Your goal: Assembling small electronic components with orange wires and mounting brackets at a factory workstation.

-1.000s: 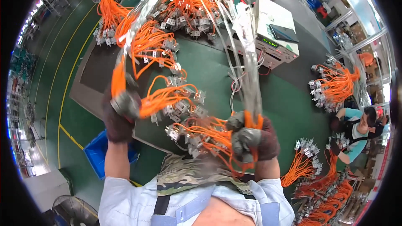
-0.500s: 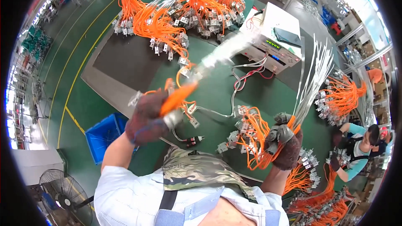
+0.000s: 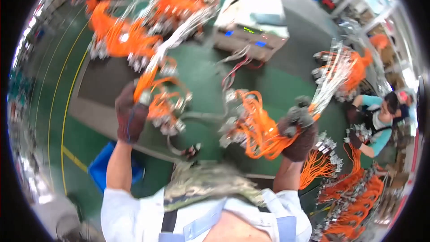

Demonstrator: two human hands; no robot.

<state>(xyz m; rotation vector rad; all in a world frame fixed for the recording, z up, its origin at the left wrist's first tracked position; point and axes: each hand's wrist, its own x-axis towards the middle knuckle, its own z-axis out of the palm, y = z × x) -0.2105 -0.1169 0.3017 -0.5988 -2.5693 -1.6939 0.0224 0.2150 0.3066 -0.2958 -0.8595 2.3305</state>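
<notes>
My left hand (image 3: 131,114), in a dark red work glove with grey fingertips, is closed round a bundle of orange cables (image 3: 145,83). Long silvery wire ends (image 3: 179,33) run up and to the right from it. Connector ends (image 3: 170,123) of orange cables lie to the right of that hand; whether all belong to its bundle I cannot tell. On the right, my gloved right hand (image 3: 299,136) grips a second orange cable bundle (image 3: 257,118). Its looped connector ends spread leftward over the green table, and its silvery wires (image 3: 329,78) point up. Motion blurs the picture somewhat.
A white bench test instrument (image 3: 262,11) with lit displays stands at the back, leads (image 3: 230,78) trailing from it. Orange cable heaps (image 3: 127,40) lie back left. A blue bin (image 3: 101,163) is at the lower left. A co-worker (image 3: 378,116) handles cables at right.
The view has shifted, so the table and instrument appear further left. The bundle in my left hand has swung from slanting right to more upright. My right hand keeps its hold.
</notes>
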